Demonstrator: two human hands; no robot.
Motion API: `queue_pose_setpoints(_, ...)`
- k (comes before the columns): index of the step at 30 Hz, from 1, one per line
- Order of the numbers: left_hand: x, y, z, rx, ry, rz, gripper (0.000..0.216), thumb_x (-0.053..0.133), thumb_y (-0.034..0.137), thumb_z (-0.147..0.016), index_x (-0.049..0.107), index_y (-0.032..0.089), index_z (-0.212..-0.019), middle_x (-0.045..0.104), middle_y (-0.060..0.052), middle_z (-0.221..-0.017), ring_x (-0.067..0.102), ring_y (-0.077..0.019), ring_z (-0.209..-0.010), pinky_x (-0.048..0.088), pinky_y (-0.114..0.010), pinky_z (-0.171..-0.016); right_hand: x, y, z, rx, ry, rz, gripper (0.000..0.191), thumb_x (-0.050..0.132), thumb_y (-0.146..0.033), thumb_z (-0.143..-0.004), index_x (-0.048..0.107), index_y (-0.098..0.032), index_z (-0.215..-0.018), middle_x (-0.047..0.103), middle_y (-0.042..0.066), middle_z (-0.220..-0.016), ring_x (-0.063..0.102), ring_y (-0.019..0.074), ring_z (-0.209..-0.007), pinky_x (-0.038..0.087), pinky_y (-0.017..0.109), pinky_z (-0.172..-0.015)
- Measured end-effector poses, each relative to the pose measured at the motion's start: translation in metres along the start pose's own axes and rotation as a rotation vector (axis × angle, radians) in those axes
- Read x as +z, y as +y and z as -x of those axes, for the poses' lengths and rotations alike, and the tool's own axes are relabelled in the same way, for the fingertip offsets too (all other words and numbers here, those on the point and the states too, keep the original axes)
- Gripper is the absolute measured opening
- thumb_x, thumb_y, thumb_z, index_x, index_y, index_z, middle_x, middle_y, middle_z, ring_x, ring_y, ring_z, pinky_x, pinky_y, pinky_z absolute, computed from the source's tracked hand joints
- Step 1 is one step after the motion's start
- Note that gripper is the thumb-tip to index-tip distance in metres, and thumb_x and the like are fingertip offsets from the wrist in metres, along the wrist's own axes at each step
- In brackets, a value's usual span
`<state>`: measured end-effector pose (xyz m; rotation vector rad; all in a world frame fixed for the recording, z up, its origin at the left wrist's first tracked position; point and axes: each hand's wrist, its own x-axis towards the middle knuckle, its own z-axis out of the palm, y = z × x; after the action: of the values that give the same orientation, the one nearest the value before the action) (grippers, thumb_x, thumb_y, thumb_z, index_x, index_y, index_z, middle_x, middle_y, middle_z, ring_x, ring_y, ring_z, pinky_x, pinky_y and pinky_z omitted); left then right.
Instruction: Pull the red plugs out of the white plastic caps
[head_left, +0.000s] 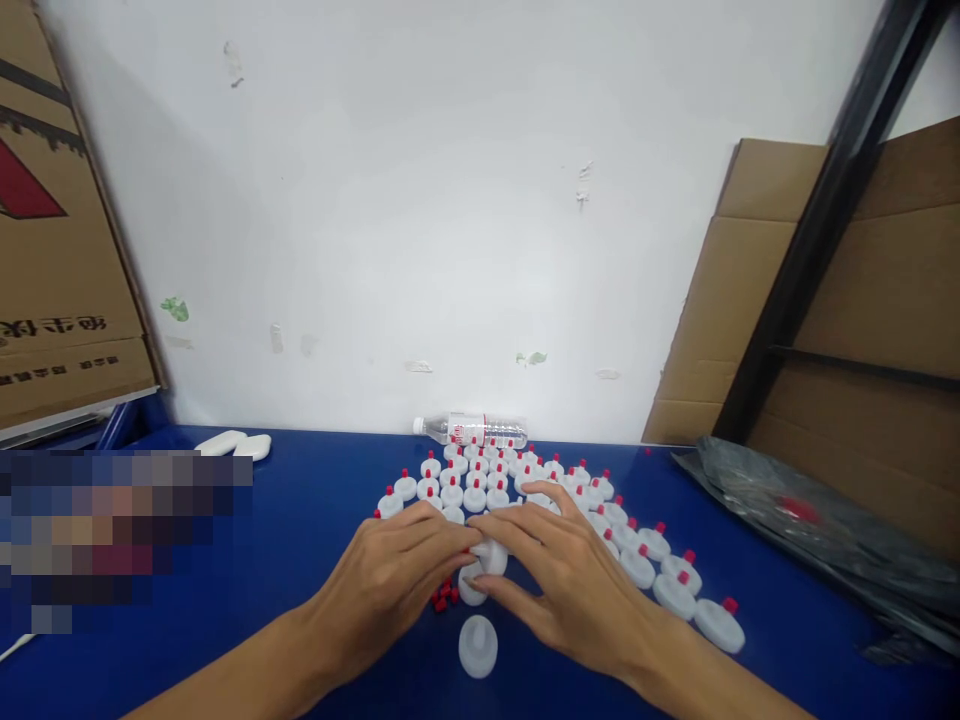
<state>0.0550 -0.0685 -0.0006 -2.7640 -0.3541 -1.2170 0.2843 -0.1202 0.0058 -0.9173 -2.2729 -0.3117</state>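
My left hand (394,580) and my right hand (559,575) meet over a small white plastic cap (491,556) at the table's middle, fingertips pinched on it from both sides. Another white cap (471,585) lies just under them, and a third white cap (478,645) without a red tip sits nearer to me. A few loose red tips (445,596) lie by my left fingers. Beyond my hands stand several white caps with red tips (480,480), with a row of them (679,585) running to the right.
The blue table (315,520) meets a white wall. A clear water bottle (472,429) lies at the back. Two white oblong pieces (232,443) lie back left. Cardboard boxes (60,250) stand left, cardboard and a black frame (825,240) right, with a grey plastic bag (817,520).
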Motion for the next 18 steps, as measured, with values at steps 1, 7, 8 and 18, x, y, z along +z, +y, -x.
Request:
queue_pose_setpoints(1, 0.000, 0.001, 0.000, 0.006, 0.006, -0.035, 0.019, 0.055, 0.012, -0.101, 0.060, 0.017, -0.119, 0.073, -0.003, -0.091, 0.060, -0.0160, -0.076, 0.048, -0.024, -0.064, 0.001, 0.000, 0.000, -0.016, 0.006, 0.000, 0.031, 0.059, -0.034, -0.100, 0.057, -0.021, -0.127, 0.073, 0.005, -0.112, 0.069, 0.0201, -0.098, 0.030, 0.047, -0.114)
queue_pose_setpoints(7, 0.003, 0.001, -0.002, -0.026, -0.051, -0.201, 0.015, 0.047, 0.017, -0.105, 0.062, 0.017, -0.104, 0.066, -0.004, -0.082, 0.055, -0.0198, -0.077, 0.040, -0.027, -0.058, 0.001, -0.002, -0.003, -0.019, 0.021, 0.010, 0.027, 0.060, -0.032, -0.100, 0.059, -0.018, -0.123, 0.074, 0.006, -0.105, 0.069, 0.0208, -0.094, 0.032, 0.047, -0.111)
queue_pose_setpoints(8, 0.003, 0.002, -0.002, -0.057, -0.073, -0.185, 0.018, 0.044, 0.016, -0.105, 0.062, 0.017, -0.105, 0.066, -0.004, -0.083, 0.054, -0.0202, -0.078, 0.039, -0.027, -0.059, 0.001, -0.003, -0.003, -0.022, 0.021, 0.014, 0.027, 0.059, -0.032, -0.100, 0.060, -0.018, -0.123, 0.075, 0.006, -0.104, 0.069, 0.0207, -0.093, 0.032, 0.047, -0.111)
queue_pose_setpoints(18, 0.000, 0.014, -0.011, -0.559, -0.226, 0.406, 0.042, 0.033, 0.036, -0.107, 0.043, 0.019, -0.071, 0.049, 0.001, -0.070, 0.041, -0.0157, -0.068, 0.032, -0.029, -0.064, -0.004, -0.005, -0.008, -0.148, 0.054, 0.196, 0.026, 0.052, -0.024, -0.103, 0.058, -0.017, -0.128, 0.075, 0.005, -0.105, 0.067, 0.0166, -0.082, 0.038, 0.042, -0.107)
